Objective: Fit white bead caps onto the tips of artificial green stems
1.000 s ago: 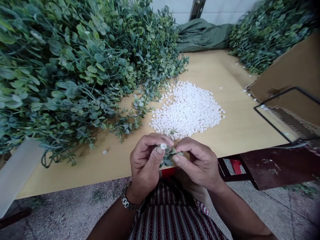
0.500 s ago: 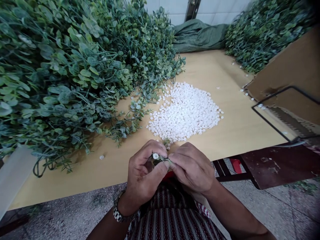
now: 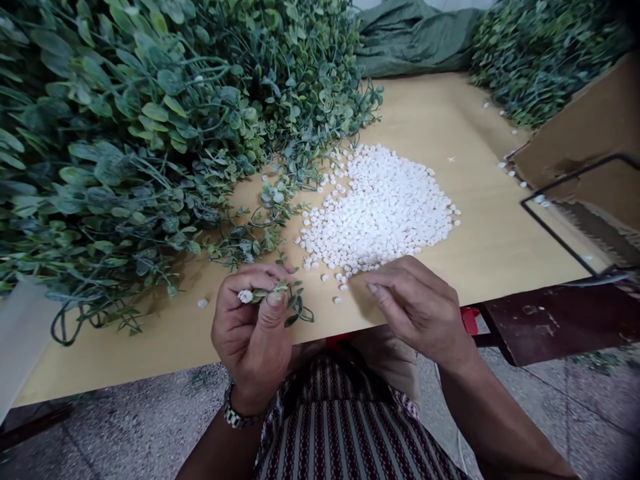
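Observation:
My left hand (image 3: 253, 327) is closed, with thumb and fingers pinching a sprig of artificial leaves (image 3: 297, 303). At the sprig's left end a small white flower (image 3: 245, 296) shows beside the fingers. My right hand (image 3: 420, 307) is apart from it, at the near edge of a heap of small white flower pieces (image 3: 385, 207). Its fingers are curled with thumb and forefinger close together; whatever may be between them is hidden. A few loose white pieces (image 3: 338, 300) lie on the table between the two hands.
A large mass of artificial greenery (image 3: 150, 133) covers the left of the table (image 3: 430, 120). More foliage (image 3: 545, 60) is at the back right, beside a dark green cloth (image 3: 420, 37). Torn cardboard (image 3: 590, 133) and a black wire frame (image 3: 560, 233) stand at the right edge.
My hands have moved apart from where they met over the sprig. The left has gone left with the sprig; the right has let go of it and moved right, to the heap's edge.

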A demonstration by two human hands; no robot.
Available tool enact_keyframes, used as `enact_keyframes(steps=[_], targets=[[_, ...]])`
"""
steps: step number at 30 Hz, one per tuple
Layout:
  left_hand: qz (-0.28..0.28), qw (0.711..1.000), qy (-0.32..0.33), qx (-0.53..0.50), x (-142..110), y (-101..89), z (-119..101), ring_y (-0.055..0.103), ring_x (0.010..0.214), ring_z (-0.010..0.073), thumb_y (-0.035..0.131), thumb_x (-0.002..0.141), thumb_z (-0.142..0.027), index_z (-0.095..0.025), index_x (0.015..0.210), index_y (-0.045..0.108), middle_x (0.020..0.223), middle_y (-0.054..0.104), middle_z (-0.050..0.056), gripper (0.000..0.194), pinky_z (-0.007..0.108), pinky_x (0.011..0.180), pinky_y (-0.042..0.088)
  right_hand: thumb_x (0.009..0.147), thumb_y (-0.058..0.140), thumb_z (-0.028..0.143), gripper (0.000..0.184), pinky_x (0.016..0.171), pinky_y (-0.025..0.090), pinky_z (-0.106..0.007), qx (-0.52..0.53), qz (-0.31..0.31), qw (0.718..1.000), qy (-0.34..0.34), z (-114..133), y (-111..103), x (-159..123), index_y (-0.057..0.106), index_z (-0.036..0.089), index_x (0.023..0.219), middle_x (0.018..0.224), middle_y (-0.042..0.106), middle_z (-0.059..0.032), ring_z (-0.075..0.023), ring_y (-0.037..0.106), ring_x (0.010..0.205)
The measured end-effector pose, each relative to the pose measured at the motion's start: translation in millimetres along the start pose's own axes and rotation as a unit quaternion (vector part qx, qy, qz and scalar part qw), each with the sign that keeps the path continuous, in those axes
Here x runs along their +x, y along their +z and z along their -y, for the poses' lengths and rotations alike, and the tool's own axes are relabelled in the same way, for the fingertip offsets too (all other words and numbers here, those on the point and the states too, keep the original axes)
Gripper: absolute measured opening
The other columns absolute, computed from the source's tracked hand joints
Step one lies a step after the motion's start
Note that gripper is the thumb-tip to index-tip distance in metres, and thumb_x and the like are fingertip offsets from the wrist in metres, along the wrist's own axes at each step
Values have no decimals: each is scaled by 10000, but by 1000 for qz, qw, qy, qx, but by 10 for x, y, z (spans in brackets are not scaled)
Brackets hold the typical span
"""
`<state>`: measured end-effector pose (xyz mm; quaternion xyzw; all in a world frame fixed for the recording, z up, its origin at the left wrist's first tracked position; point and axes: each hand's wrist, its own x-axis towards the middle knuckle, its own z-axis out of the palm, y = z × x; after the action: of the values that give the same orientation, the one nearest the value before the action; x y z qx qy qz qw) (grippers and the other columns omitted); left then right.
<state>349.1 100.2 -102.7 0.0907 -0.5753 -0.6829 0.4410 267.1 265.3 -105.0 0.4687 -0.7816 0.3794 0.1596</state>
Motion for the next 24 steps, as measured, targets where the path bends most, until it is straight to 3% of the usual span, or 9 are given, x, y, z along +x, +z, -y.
enact_keyframes(steps=[4, 7, 10, 13, 18, 24], targets=[[21, 999, -14, 40, 2, -63, -26, 558, 790, 176, 625, 808, -169, -198, 768, 641, 766, 582, 25, 52, 373, 840, 486, 870, 505, 85, 137, 641, 498, -309, -51, 118, 991, -28, 24, 65, 75, 625, 121, 925, 765, 623, -75, -170, 564, 727], [63, 996, -33, 60, -23, -121, -22, 568, 816, 180, 612, 826, -168, -204, 802, 651, 807, 593, 28, 58, 375, 846, 467, 872, 496, 94, 151, 647, 489, -325, -80, 157, 983, -41, 26, 156, 70, 629, 128, 935, 772, 608, -82, -183, 548, 730], [88, 992, -57, 67, -42, -165, -4, 562, 834, 184, 606, 837, -184, -210, 818, 644, 840, 584, 34, 50, 362, 806, 460, 861, 504, 76, 153, 659, 489, -321, -35, 122, 992, -20, 29, 184, 48, 634, 147, 901, 796, 631, -79, -175, 567, 736], [114, 989, -64, 75, -34, -177, 0, 551, 831, 181, 606, 837, -188, -205, 826, 635, 854, 576, 42, 35, 333, 740, 452, 856, 545, 99, 135, 632, 487, -290, 106, 43, 992, 59, 74, 142, 72, 640, 182, 903, 776, 642, -42, -148, 586, 709], [171, 981, -36, 84, 8, -101, -80, 546, 802, 146, 591, 831, -111, -198, 843, 640, 824, 578, 31, 101, 271, 698, 449, 821, 629, 143, 76, 590, 457, -250, 356, -16, 919, 168, 212, 108, 205, 669, 208, 826, 710, 615, -1, -118, 562, 664], [225, 971, 16, 85, 37, 15, -171, 542, 722, 128, 593, 794, -55, -178, 811, 636, 760, 572, 25, 132, 239, 624, 450, 791, 687, 272, 66, 562, 421, -228, 503, -24, 832, 234, 239, 215, 216, 686, 209, 773, 673, 600, 13, -97, 519, 614]])
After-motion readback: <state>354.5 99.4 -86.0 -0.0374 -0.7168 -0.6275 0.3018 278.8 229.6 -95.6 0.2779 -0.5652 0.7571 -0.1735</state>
